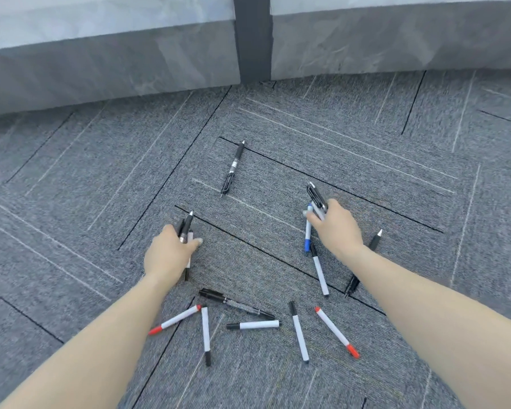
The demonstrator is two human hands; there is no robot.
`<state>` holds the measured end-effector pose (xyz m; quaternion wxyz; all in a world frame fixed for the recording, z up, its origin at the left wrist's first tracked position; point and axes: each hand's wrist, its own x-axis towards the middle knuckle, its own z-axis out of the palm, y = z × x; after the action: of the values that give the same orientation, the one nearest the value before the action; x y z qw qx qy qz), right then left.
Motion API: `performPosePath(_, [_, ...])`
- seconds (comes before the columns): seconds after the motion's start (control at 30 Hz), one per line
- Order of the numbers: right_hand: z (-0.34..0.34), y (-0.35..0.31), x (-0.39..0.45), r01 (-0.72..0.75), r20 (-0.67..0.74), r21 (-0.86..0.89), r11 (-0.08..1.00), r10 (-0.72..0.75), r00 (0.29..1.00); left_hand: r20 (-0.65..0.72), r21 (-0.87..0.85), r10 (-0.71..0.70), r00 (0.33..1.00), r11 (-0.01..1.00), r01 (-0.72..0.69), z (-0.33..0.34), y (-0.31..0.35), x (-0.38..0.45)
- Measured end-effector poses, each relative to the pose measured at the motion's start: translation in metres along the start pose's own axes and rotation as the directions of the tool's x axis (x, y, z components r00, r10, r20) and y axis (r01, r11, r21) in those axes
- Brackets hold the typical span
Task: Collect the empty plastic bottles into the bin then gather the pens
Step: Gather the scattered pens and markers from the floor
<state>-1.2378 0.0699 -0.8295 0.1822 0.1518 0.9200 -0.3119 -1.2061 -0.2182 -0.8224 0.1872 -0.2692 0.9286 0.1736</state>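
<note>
Scattered pens [252, 325] point every way; hands [167, 255] seemingly grip some.

Black pens and white markers [252, 325] scattered flat on carpet [101, 178]

We cannot count the pens in the left hand [167, 255] or right hand [338, 228]; curled fingers hide their barrels. The right forearm [396, 278] covers the middle of 1 black pen [375, 240]. Both arms leave the picture's bottom edge.
</note>
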Motion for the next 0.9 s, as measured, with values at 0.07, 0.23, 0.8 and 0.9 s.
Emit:
performPosePath(0.07, [0.005,-0.002,-0.002,-0.014,0.040,-0.091,0.996,0.017,0.999,0.043,0.024,0.005,0.999,1.000,-0.006,0.004,-0.003,0.001])
performPosePath(0.23, [0.007,-0.005,-0.014,0.016,0.039,-0.089,0.996,-0.013,0.999,0.055,0.028,0.111,0.992,0.993,-0.112,0.006,0.018,0.001])
performPosePath(0.8, [-0.043,0.077,-0.040,-0.295,-0.177,0.183,0.938,0.327,0.928,-0.065,-0.145,0.169,0.983,0.973,-0.177,0.014,0.126,0.062])
performPosePath(0.9, [-0.038,0.076,-0.045,-0.308,-0.061,0.081,0.948,0.313,0.948,-0.086,-0.038,0.225,0.970,0.973,-0.229,0.014,0.128,0.058])
